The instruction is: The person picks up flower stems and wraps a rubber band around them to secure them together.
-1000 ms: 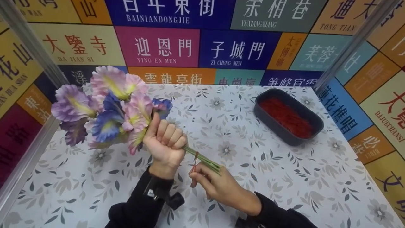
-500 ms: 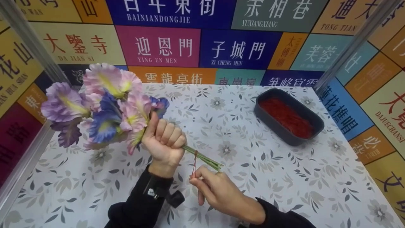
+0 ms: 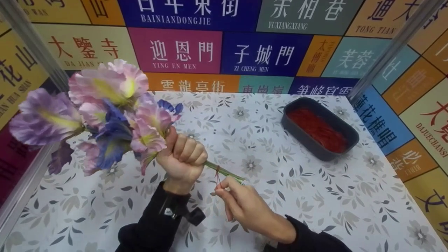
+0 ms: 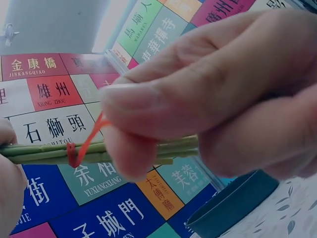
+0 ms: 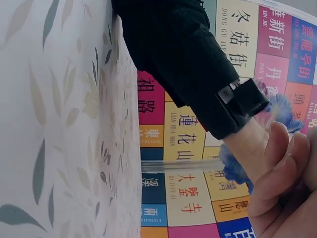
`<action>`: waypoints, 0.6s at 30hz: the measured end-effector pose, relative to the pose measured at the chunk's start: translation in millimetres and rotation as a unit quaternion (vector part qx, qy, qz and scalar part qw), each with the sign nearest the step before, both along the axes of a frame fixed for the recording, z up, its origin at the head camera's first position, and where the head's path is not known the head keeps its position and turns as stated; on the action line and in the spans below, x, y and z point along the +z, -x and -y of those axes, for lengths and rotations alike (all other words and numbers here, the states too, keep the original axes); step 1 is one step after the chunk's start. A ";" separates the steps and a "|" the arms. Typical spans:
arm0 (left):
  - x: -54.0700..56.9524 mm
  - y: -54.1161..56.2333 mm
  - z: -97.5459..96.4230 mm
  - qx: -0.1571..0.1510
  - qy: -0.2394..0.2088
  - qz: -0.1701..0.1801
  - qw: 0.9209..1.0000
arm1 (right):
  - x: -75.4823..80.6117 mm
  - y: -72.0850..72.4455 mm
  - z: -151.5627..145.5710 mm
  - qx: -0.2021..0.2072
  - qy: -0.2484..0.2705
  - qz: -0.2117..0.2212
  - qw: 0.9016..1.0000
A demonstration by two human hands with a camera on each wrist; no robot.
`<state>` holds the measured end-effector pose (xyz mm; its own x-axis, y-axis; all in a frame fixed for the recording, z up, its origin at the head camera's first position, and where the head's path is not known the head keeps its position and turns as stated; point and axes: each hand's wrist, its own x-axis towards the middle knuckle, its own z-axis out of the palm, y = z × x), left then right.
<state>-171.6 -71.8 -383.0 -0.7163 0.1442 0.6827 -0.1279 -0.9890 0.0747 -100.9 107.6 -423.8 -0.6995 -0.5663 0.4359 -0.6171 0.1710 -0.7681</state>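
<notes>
My left hand [image 3: 183,164] grips a bunch of artificial irises by the stems [image 3: 227,172], fist closed around them. Pink, purple and blue flower heads [image 3: 115,119] fan out to the left of that fist, and the stem ends point right. A red rubber band [image 4: 72,154] is wound around the stems just past the left fist. My right hand [image 3: 250,206] pinches a stretched loop of this band between thumb and forefinger, drawing it off toward me. In the right wrist view the curled right fingers [image 5: 282,173] show, but their hold on the band is hidden.
A dark grey oblong container [image 3: 290,126] with a heap of red rubber bands [image 3: 316,129] stands at the back right of the table. The table has a leaf-patterned cloth [image 3: 266,147]. Printed panels [image 3: 175,52] with metal corner posts [image 3: 388,49] enclose it at the back and sides.
The flower heads have swung left and upward, looking larger. The stem ends have risen a little off the right hand, which shifts slightly right, still pinching the stretched band.
</notes>
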 end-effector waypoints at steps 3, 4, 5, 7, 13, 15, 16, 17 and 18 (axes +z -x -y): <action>0.9 1.8 0.9 -0.009 0.037 -0.057 0.998 | 5.9 3.3 -4.8 -0.008 0.003 -0.010 1.000; 1.3 2.7 1.4 -0.018 0.050 -0.076 0.996 | 8.3 4.7 -6.6 -0.014 0.004 -0.017 1.000; 2.0 3.6 2.0 -0.026 0.062 -0.095 0.993 | 10.4 6.4 -8.3 -0.020 0.007 -0.027 0.999; 3.2 5.3 3.0 -0.045 0.081 -0.133 0.987 | 14.6 10.1 -11.8 -0.033 0.011 -0.043 0.998; 6.1 5.4 3.3 -0.073 0.093 -0.194 0.974 | 22.9 23.0 -22.4 -0.071 0.012 -0.097 0.993; 6.1 5.0 2.5 -0.068 0.095 -0.195 0.974 | 24.6 26.4 -25.6 -0.086 0.006 -0.109 0.990; 6.0 4.8 2.1 -0.065 0.097 -0.194 0.974 | 25.1 27.8 -27.0 -0.091 0.002 -0.113 0.989; 5.8 4.5 1.8 -0.063 0.098 -0.193 0.974 | 25.7 28.9 -28.4 -0.093 -0.002 -0.115 0.989; 5.4 4.5 1.6 -0.060 0.098 -0.193 0.975 | 26.3 30.0 -29.9 -0.093 -0.005 -0.112 0.989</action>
<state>-176.0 -73.4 -377.7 -0.3826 0.3657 0.8485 -0.1661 -0.9306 0.3262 -130.8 137.5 -397.5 -0.6779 -0.4417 0.5877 -0.7293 0.3037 -0.6131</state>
